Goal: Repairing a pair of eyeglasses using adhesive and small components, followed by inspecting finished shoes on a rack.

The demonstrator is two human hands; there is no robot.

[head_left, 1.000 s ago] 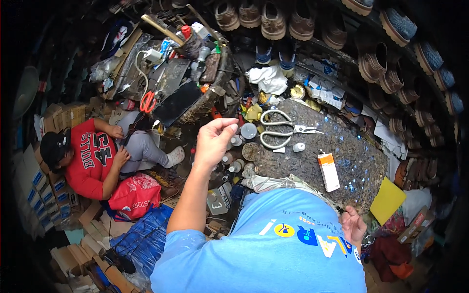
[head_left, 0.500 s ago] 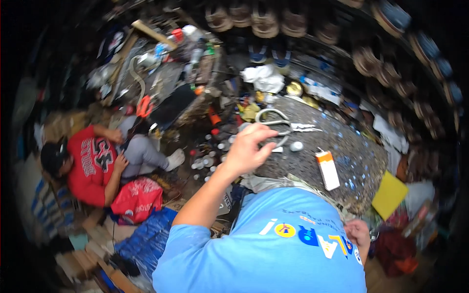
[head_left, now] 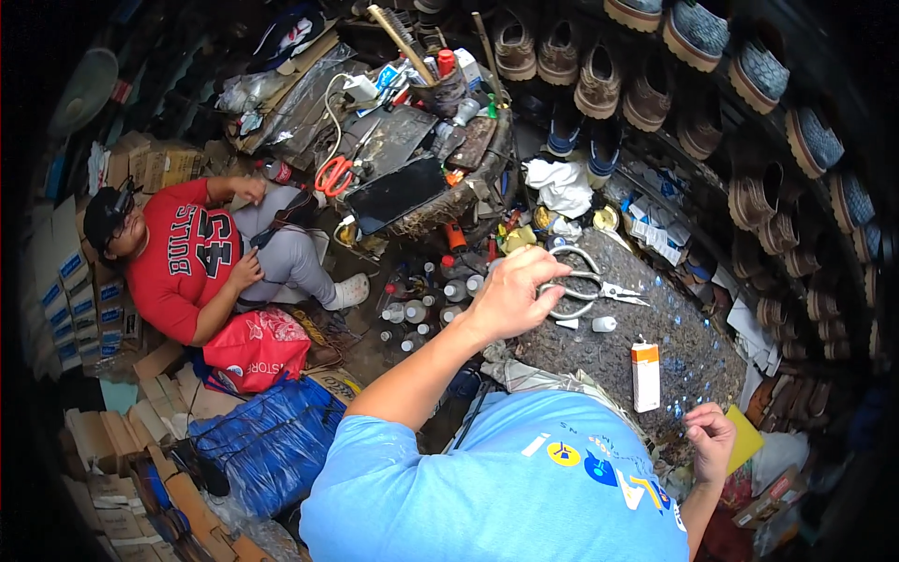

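Note:
My left hand (head_left: pixel 513 295) reaches over a dark, speckled work slab (head_left: pixel 618 267), thumb and fingers closed at the grey loop handles of a pair of scissors (head_left: pixel 611 289). The blades point right and sit slightly apart. Just below the scissors lies a small white bottle (head_left: pixel 604 324). An orange-and-white box (head_left: pixel 645 377) rests further right on the slab. My right hand (head_left: pixel 710 438) hovers by the slab's near right edge, next to a yellow sheet (head_left: pixel 744 440). Its fingers are curled in toward the thumb; whatever they may pinch cannot be made out.
At left sits a person in a red shirt (head_left: pixel 192 248), beside a red bag (head_left: pixel 257 348) and a blue wrapped bundle (head_left: pixel 272 440). Small bottles (head_left: pixel 417 311) crowd the floor. A cluttered bench (head_left: pixel 393 140) holds orange-handled scissors (head_left: pixel 333 175). Shoe racks (head_left: pixel 646 98) line the right.
The view has shifted and sharpened. My right hand has come up from beside my shirt toward the slab's edge. My left hand stays at the scissors. The seated person's far hand has lifted.

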